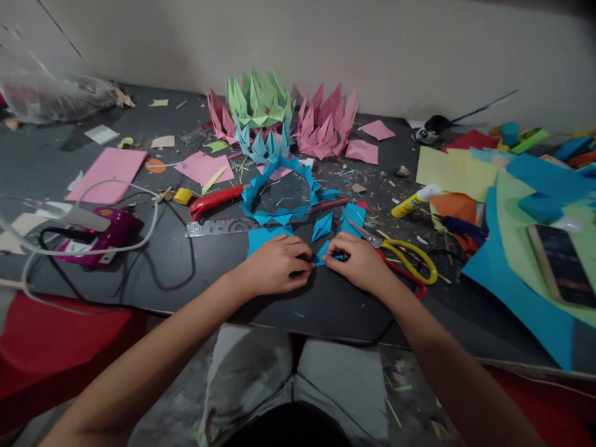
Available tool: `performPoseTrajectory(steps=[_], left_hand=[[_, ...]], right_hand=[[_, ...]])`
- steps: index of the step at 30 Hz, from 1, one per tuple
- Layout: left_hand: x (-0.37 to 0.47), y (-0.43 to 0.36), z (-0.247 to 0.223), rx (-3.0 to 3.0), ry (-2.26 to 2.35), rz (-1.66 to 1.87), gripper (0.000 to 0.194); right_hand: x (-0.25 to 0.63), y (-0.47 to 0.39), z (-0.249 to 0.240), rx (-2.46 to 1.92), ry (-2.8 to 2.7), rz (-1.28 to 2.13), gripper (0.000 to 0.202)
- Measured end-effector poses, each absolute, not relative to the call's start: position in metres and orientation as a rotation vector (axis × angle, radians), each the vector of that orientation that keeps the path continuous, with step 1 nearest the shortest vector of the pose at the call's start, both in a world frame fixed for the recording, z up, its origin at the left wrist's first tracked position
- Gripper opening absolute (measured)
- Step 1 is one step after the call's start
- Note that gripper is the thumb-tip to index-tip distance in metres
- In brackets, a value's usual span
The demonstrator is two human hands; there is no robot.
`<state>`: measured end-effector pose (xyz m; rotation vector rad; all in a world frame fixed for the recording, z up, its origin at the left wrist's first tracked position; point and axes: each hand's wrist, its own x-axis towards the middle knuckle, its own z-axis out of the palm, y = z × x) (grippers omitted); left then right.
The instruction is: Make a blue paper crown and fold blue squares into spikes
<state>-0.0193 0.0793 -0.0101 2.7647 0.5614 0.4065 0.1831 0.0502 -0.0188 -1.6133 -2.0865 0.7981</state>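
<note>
Between my two hands lies a small piece of blue paper (322, 253), pinched at its left edge by my left hand (282, 264) and at its right by my right hand (354, 257). The fingers of both hands are curled closed and cover much of it. Just beyond it rests a folded blue paper piece (321, 227). More blue paper (267, 239) lies partly under my left hand, and another blue sheet (354, 217) is beyond my right. Farther back, a ring of folded blue paper (249, 202) stands on the dark table (223, 301).
Yellow-and-red-handled scissors (412, 257) lie beside my right hand. A red-handled tool (216, 202) and a metal ruler (218, 227) are left of the ring. Folded green paper (258, 99) and pink paper (326, 124) stand behind. A glue stick (416, 200) and phone (565, 264) lie right.
</note>
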Motion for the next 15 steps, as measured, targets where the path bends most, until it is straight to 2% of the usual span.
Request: performPoseTrajectory(steps=[7, 15], left_hand=[[-0.015, 0.07, -0.014, 2.892, 0.552, 0.365, 0.032], [-0.001, 0.051, -0.01, 3.077, 0.807, 0.331, 0.026]], right_hand=[[0.181, 0.055, -0.013, -1.639, -2.108, 0.831, 0.01], [0.184, 0.051, -0.012, -1.657, -2.06, 0.854, 0.015]])
